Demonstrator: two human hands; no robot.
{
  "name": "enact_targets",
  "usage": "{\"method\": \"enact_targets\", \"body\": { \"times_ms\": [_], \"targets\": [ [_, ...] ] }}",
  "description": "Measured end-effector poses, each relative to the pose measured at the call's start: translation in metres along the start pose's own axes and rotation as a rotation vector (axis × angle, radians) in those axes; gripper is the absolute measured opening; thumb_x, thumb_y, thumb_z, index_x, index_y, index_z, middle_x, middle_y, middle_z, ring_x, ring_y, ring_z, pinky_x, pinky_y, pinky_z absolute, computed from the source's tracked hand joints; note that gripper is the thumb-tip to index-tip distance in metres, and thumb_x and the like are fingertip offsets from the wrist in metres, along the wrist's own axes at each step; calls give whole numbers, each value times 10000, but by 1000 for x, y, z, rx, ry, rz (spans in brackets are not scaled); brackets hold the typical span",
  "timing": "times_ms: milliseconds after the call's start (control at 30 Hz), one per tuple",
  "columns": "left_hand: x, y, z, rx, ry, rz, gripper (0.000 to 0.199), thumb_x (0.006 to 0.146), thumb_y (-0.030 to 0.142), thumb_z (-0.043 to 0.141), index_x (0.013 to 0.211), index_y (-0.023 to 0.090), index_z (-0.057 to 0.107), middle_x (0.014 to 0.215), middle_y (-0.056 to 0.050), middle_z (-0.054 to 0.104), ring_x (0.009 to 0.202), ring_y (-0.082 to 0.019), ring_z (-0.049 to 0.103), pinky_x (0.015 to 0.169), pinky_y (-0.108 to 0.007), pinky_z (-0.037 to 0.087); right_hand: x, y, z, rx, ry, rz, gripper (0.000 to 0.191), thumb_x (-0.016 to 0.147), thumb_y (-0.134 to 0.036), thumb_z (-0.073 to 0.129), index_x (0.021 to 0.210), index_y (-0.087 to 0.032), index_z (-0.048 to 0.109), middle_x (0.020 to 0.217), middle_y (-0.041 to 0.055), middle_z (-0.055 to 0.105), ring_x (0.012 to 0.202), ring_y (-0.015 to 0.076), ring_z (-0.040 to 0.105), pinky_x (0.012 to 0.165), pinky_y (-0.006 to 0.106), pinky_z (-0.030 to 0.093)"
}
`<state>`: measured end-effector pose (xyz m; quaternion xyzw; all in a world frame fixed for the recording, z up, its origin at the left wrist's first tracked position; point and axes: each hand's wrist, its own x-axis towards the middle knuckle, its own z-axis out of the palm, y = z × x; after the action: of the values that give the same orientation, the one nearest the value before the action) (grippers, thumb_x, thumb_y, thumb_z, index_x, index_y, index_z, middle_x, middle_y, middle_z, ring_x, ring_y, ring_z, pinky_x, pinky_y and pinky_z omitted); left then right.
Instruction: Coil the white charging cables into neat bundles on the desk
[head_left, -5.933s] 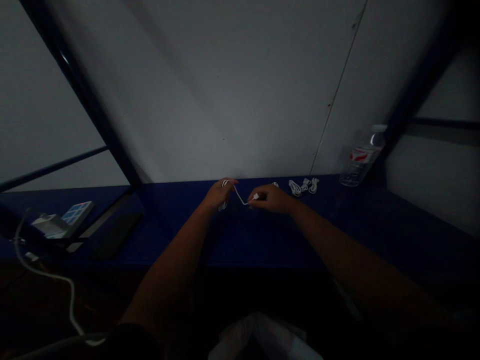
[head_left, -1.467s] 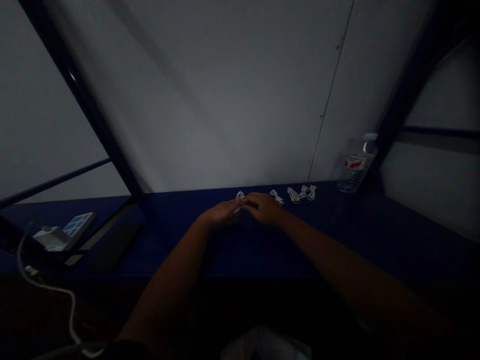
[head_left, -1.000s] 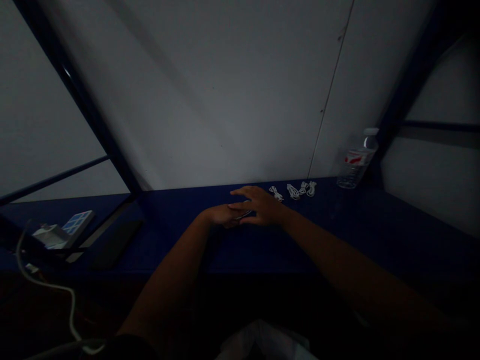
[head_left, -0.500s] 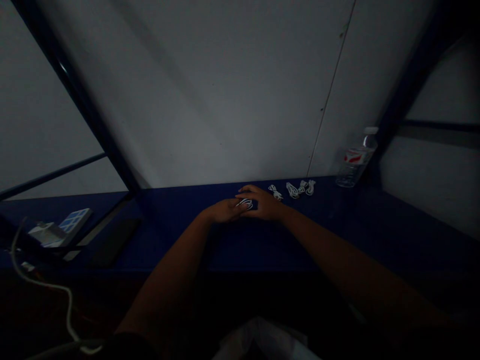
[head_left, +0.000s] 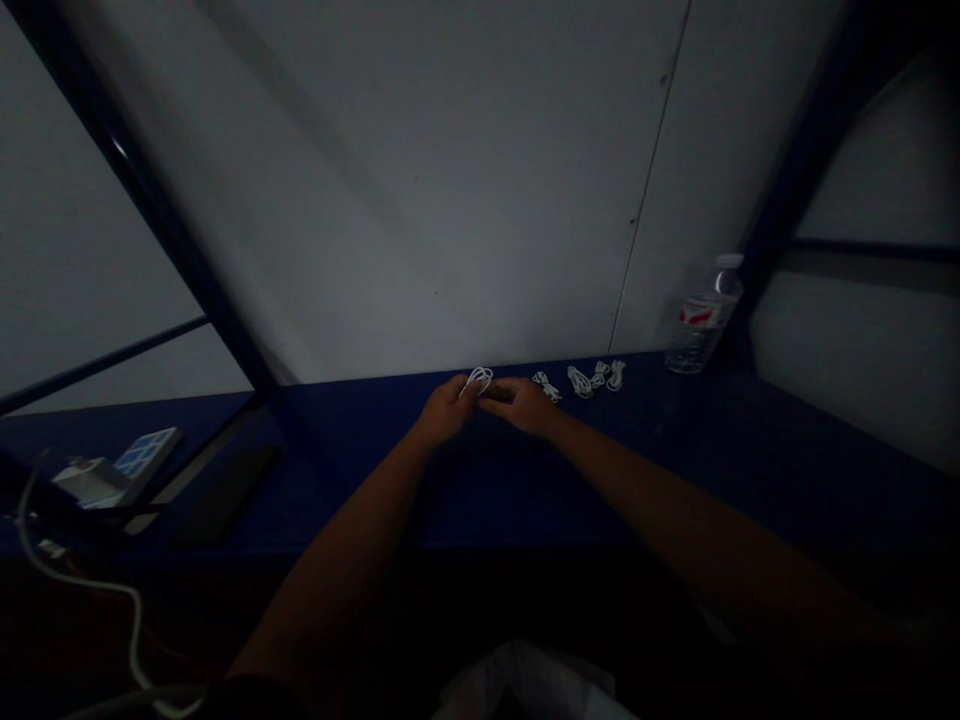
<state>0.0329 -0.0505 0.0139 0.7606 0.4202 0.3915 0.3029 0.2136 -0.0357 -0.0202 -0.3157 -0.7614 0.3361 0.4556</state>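
Observation:
A coiled white cable [head_left: 478,377] stands up in loops above the blue tabletop [head_left: 510,500]. My left hand [head_left: 445,410] is closed on it, with the thumb pressing the coil near its base. From the right, my right hand [head_left: 525,404] meets it, thumb and fingers drawn together at the lower side of the coil; their very tips are hard to make out in the dim light. Just right of that hand lies a tied white cable bundle [head_left: 547,387]. Farther right are more bundled white cables [head_left: 580,381] in a group.
A clear plastic bottle [head_left: 703,320] with a red and white label stands at the back right. At the left lie a dark flat object [head_left: 229,495], a blue-and-white box [head_left: 146,455] and a white cord [head_left: 135,620]. A pale wall [head_left: 435,200] and blue posts border the table.
The coil has risen above my fingers, its loops now in plain sight. My right hand's fingers have drawn back from over it, and the view has shifted slightly.

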Motion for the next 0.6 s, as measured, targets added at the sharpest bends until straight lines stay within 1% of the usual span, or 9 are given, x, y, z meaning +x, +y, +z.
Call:
{"method": "enact_targets", "body": {
  "times_ms": [67,167,233,300,333,400,467,533,600],
  "targets": [
    [1,-3,2,44,32,5,376,950,487,439,914,157,614,743,-27,580,700,-143,515,633,-235,381,0,-1,-1,-89,24,7,278,844,-419,644,967,-183,727,939,55,739,835,199,679,788,338,513],
    [0,-6,5,77,47,6,368,898,502,538,1016,162,612,850,-29,623,759,-146,540,682,-237,402,-2,-4,-3,-286,64,-6,273,862,-420,610,872,-181,741,780,36,718,689,171,628,659,289,455],
    [0,-6,6,15,14,17,408,848,490,618,1095,165,614,949,-42,653,834,-156,570,737,-240,420,-2,-6,-4,-381,54,-49,263,869,-392,594,806,-176,731,734,32,701,649,156,592,621,272,410],
    [0,-3,7,-92,-18,-1,421,821,477,653,1090,153,634,985,-56,668,878,-166,588,764,-242,430,-2,-9,-5,-441,31,-86,258,869,-359,585,746,-172,712,702,28,684,629,148,566,602,264,376],
    [1,-2,7,-144,-9,-34,413,816,482,655,1056,145,644,951,-57,672,854,-164,593,746,-239,433,-2,-10,-5,-458,18,-95,261,872,-352,580,731,-172,705,690,27,676,622,146,558,595,262,363],
    [1,1,8,-229,48,-133,397,811,506,650,974,144,639,785,-30,646,705,-136,573,643,-223,416,-1,-13,-5,-475,6,-105,256,883,-347,573,748,-176,707,703,26,676,630,146,557,600,265,354],
    [2,1,8,-288,97,-216,368,830,521,618,908,162,600,608,20,553,527,-102,489,523,-208,355,0,-15,-7,-502,0,-125,240,892,-342,571,781,-185,714,750,33,688,668,153,570,628,272,360],
    [3,-1,8,-311,71,-261,327,857,509,579,859,183,551,510,53,469,416,-89,412,448,-206,295,-1,-17,-9,-550,-26,-156,232,899,-338,568,797,-189,714,785,42,691,703,159,576,654,280,361],
    [3,-5,8,-300,9,-294,293,881,486,542,831,199,512,470,59,447,365,-95,393,410,-209,269,-1,-17,-11,-609,-71,-176,250,909,-345,557,787,-186,706,785,48,680,705,159,564,659,285,352]
  ]
}}
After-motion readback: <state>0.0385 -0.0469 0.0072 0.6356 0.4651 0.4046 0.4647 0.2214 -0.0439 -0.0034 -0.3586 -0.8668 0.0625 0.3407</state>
